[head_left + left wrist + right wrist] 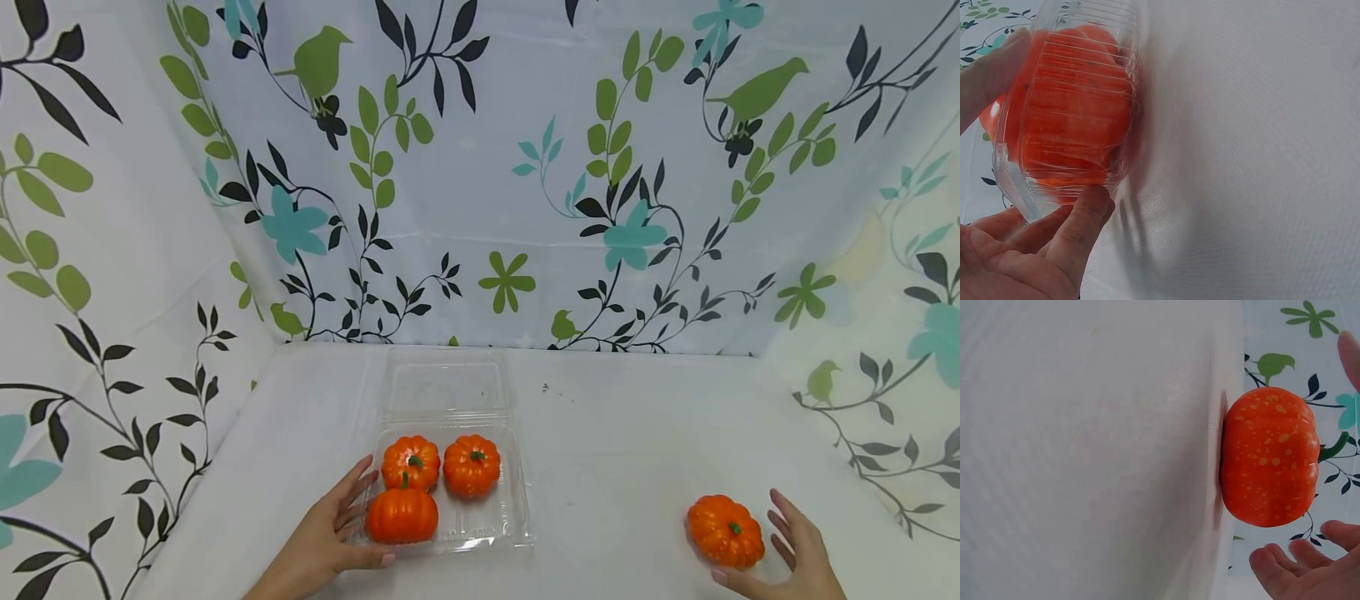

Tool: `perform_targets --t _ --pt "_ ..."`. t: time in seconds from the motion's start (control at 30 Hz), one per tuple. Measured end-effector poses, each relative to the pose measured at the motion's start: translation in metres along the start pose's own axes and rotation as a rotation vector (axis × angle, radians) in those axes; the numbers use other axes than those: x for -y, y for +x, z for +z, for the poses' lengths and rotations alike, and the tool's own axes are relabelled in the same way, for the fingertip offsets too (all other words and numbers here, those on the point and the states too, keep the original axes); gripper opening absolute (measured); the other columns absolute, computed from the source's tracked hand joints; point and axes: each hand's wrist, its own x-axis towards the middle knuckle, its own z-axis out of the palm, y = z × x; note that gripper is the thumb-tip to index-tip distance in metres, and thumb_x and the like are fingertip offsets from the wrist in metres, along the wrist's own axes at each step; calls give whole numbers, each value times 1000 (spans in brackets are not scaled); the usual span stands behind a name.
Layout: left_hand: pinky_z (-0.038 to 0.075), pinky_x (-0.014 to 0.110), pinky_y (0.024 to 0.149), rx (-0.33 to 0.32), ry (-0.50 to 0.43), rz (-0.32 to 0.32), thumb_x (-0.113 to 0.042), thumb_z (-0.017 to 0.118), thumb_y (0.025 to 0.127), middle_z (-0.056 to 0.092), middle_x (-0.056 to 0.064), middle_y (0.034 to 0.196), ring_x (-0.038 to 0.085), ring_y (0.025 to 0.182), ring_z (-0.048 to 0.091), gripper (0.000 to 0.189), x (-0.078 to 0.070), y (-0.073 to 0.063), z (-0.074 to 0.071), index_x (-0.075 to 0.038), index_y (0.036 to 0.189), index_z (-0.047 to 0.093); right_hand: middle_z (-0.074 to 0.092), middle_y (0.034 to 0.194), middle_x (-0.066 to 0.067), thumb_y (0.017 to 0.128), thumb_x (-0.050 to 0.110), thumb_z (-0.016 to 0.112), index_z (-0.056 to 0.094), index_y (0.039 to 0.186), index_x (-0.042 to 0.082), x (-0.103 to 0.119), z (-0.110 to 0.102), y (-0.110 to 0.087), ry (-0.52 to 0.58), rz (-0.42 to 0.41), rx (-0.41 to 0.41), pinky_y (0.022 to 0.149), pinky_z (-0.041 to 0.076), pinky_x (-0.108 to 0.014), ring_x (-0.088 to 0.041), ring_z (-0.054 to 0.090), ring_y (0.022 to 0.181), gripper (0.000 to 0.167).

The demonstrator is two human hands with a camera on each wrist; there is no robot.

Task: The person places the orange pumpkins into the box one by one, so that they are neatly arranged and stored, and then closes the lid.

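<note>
A clear plastic clamshell container (491,523) lies with its lid open on the white table, left of the middle. Three small orange pumpkins stand inside: one at the back left (411,463), one at the back right (472,467) and one at the front left (402,516). My left hand (322,533) holds the container's front left corner, thumb along the front and fingers at the left side. On the right, a fourth, speckled orange pumpkin (1269,456) with a green stem sits on the table. Around it my right hand (801,557) is spread, thumb and fingers apart from its skin.
The open lid (448,387) lies flat behind the container. A white cloth (600,433) covers the table. Curtains (480,167) printed with leaves, birds and flowers hang at the back and on both sides.
</note>
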Motion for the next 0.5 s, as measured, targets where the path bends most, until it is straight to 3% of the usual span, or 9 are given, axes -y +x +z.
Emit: perform_targets --t 0.23,0.5 --pt "41 52 109 -6 3 -25 -12 94 70 30 25 160 51 140 37 116 1 -1 0 -18 161 23 0 157 -39 66 55 91 -15 156 -4 -11 2 10 18 99 150 101 35 -69 -60 20 135 151" --pt "42 51 109 19 0 -26 -13 94 71 28 27 161 51 140 36 116 2 0 -1 -16 162 21 7 155 -38 62 51 93 -5 156 -8 -14 4 15 36 88 166 102 37 -69 -60 19 135 148"
